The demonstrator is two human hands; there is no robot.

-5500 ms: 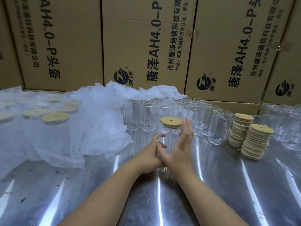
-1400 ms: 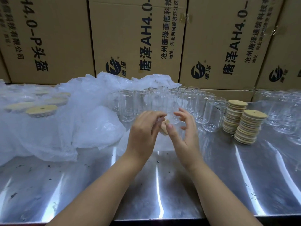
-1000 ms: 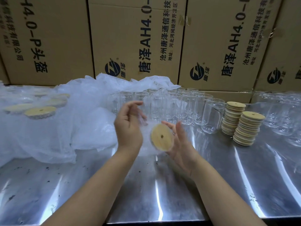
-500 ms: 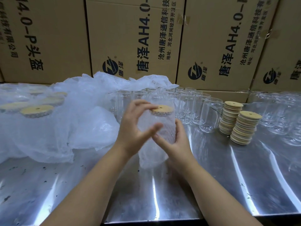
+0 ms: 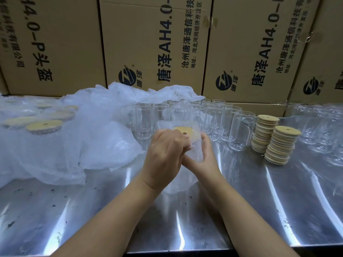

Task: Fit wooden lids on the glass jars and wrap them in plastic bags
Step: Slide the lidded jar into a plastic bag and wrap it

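A glass jar in a clear bubble-plastic bag (image 5: pixel 194 151) stands upright on the steel table, its wooden lid (image 5: pixel 183 131) showing at the top. My left hand (image 5: pixel 164 154) is curled round the bagged jar near the lid from the left. My right hand (image 5: pixel 204 158) grips the jar's side from the right. The jar's lower part is hidden behind my hands. Several bare glass jars (image 5: pixel 239 132) stand in rows behind. Two stacks of wooden lids (image 5: pixel 280 145) stand to the right.
A heap of plastic bags (image 5: pixel 83 138) covers the left of the steel table (image 5: pixel 278 210), with several lidded, wrapped jars (image 5: pixel 43 126) beyond it. More jars (image 5: pixel 323 130) stand far right. Cardboard boxes (image 5: pixel 156 43) wall the back.
The jar has turned from lying sideways to upright and come down a little. My left hand has closed over its top where it was spread beside the lid.
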